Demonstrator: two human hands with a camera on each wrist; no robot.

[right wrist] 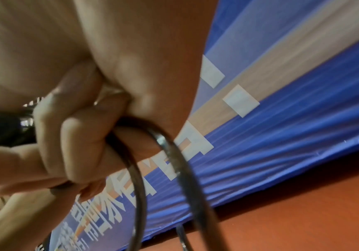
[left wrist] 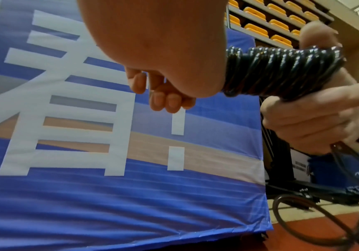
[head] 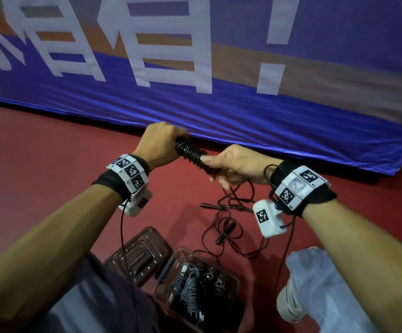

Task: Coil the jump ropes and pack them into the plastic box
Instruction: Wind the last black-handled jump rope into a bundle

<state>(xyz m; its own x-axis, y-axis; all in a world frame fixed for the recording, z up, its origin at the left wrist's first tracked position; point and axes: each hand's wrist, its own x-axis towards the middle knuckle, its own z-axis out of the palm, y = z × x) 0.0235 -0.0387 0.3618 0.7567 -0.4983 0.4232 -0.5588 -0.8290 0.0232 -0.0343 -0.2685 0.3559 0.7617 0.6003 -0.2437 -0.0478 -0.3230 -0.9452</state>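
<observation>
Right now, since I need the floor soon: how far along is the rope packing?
Done: several coiled ropes lie in the open plastic box. In hand: left hand and right hand grip a black rope, partly wound. Left: its tail and another loose rope on the floor; the lid lies beside the box.

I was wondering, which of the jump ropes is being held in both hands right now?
The black jump rope, wound into tight turns between the left hand and right hand; the others lie on the floor or in the plastic box.
</observation>
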